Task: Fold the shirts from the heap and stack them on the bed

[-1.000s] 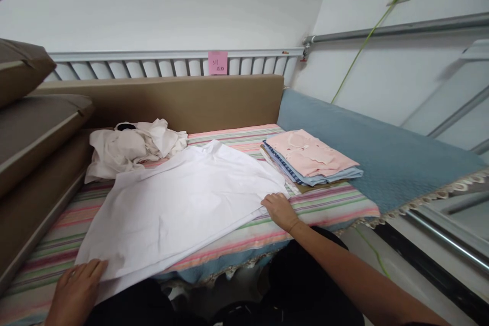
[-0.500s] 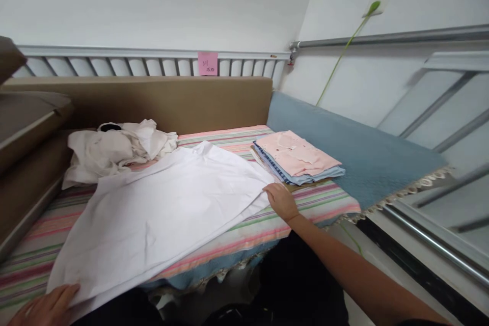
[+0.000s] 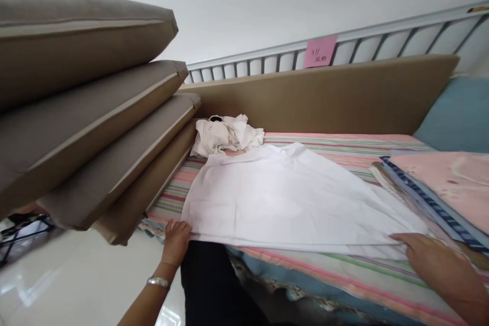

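A white garment lies spread out on the striped bed sheet, its near edge running straight between my two hands. At its near left corner, my left hand is closed on the fabric, with a silver bracelet on the wrist. The near right corner is pinched in my right hand, thumb and fingers together at the edge. Right beside that hand is a stack of folded clothes, with a pink piece on top and blue and patterned layers beneath. A crumpled heap of off-white cloth sits behind the garment.
Thick grey-brown cushions are piled on the left, jutting past the bed edge. A long brown cushion stands against the white rail, which carries a pink note. Blue padding is at the right end.
My view has swung left, bringing the cushion pile and floor into sight. Both hands still hold the garment's corners, and its near edge now looks straighter and more level.
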Demonstrator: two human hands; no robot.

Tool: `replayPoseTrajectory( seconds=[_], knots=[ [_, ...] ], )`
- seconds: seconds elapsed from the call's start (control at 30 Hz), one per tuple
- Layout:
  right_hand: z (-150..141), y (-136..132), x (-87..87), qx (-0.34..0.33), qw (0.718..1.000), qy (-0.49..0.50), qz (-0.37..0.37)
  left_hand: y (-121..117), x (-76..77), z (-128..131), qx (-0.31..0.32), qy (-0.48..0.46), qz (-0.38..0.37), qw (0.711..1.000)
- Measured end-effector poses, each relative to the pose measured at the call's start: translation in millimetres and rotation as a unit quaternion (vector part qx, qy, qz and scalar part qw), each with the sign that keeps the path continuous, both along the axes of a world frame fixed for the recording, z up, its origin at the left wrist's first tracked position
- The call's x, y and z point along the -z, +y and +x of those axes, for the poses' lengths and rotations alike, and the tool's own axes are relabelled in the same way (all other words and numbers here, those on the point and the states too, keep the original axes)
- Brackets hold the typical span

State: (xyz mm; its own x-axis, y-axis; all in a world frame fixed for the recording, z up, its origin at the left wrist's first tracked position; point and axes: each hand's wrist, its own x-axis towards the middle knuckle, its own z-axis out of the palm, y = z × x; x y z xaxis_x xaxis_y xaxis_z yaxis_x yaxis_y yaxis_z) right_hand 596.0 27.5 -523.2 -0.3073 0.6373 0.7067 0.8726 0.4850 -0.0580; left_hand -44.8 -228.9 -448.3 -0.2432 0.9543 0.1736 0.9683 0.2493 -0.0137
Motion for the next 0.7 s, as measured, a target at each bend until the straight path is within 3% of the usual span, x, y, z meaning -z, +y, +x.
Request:
replayPoseTrajectory(
  seconds=[0.1, 0.23, 0.33, 0.43, 0.53, 0.7],
  knots=[
    [-15, -6, -22.2, -0.036, 0.998, -0.052, -0.025, -1, -7.2, 1, 0.007, -0.008, 0.047, 0.999],
    [-71, -22, -48.5, -0.040, 0.989, -0.120, -0.070, 27, -10.5, 18, 0.017, -0.008, 0.143, 0.990],
    [-106, -32, -43.0, 0.001, 0.983, -0.141, -0.119, 59, 1.1, 41, -0.012, -0.044, 0.104, 0.994],
    [-116, -38, -26.7, 0.026, 0.972, -0.150, -0.178, 81, 20.7, 57, -0.075, -0.080, 0.037, 0.993],
    [-113, -41, -20.4, 0.034, 0.966, -0.142, -0.212, 89, 36.7, 58, -0.097, -0.101, 0.032, 0.990],
    [-115, -44, -32.1, 0.042, 0.960, -0.123, -0.248, 92, 45.5, 46, -0.095, -0.202, 0.053, 0.973]
  ],
)
